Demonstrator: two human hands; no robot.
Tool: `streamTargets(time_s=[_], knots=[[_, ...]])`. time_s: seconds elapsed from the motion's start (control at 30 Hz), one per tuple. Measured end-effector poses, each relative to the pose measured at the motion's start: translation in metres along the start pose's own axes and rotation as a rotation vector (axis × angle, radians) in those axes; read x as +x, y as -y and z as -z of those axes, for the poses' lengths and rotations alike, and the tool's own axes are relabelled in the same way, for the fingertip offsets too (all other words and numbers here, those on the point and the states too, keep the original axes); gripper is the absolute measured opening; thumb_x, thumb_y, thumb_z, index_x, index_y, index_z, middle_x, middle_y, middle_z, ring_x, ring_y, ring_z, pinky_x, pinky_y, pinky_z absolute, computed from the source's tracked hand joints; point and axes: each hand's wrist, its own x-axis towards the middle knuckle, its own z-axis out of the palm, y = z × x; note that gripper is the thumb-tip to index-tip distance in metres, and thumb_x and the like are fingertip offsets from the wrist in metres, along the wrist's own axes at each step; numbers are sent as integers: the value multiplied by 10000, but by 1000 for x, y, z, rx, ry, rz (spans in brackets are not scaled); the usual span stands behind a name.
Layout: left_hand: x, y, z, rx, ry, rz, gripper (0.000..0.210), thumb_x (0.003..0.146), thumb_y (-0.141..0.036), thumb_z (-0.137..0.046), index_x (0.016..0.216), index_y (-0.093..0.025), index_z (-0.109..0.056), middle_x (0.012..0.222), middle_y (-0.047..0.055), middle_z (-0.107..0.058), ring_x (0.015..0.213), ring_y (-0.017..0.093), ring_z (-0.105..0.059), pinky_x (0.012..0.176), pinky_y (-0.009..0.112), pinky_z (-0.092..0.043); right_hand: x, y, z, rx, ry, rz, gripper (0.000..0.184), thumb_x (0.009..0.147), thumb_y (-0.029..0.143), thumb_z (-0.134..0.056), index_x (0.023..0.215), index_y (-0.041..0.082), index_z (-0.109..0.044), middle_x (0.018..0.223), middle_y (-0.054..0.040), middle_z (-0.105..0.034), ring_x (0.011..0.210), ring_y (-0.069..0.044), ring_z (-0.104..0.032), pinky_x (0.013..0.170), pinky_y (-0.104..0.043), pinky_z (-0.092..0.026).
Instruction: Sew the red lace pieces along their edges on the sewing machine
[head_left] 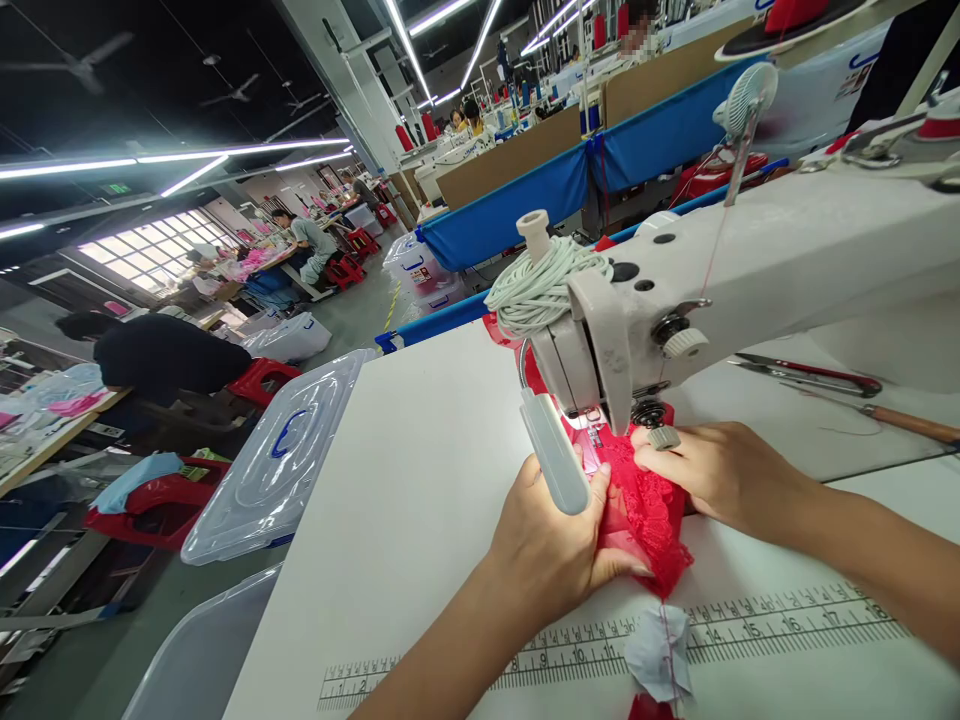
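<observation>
Red lace fabric (649, 510) lies under the head of a white sewing machine (810, 260), its far end at the presser foot. My left hand (551, 530) grips the fabric's left side, thumb on top, partly behind a grey lamp-like bar (555, 455). On the other side, my right hand (724, 475) pinches the lace close to the needle area; some of its fingertips are hidden by the machine's knob. A thread runs from the lace's near end across a pale blue cloth scrap (658, 650) to another red piece (651, 708) at the bottom edge.
Thread snips (810, 375) and a wooden-handled tool (911, 422) lie right of the machine head. A ruler scale (577, 655) marks the table's near side. Left of the table stands a clear lidded box (262, 475). People sit at tables farther left.
</observation>
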Motion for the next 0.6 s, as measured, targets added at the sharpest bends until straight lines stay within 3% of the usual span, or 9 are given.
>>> streamTargets(time_s=[0.3,0.47,0.6], knots=[[-1,-2,-5,30,21,25,778,971,-738,-294,1192,-97,-674,1148,200,-691,909,299,-670,788,432,-507,2,-1,1,22,14,-11,200,723,31,-443,719,229,-472,659,15,-500,525,-152,-401,494,-305,-211],[-1,-7,-2,-7,-84,43,732,998,-690,-259,1219,-113,-651,1143,195,-699,908,301,-678,798,444,-525,9,6,10,-42,35,12,284,648,-27,-450,774,214,-534,782,-7,-599,556,-145,-497,518,-317,-247],[5,6,13,-125,-159,30,598,963,-677,-405,1119,-168,-677,1029,143,-730,793,274,-673,670,397,-550,15,10,16,-103,106,12,299,644,-32,-449,788,207,-556,791,-15,-614,561,-158,-547,512,-319,-279]])
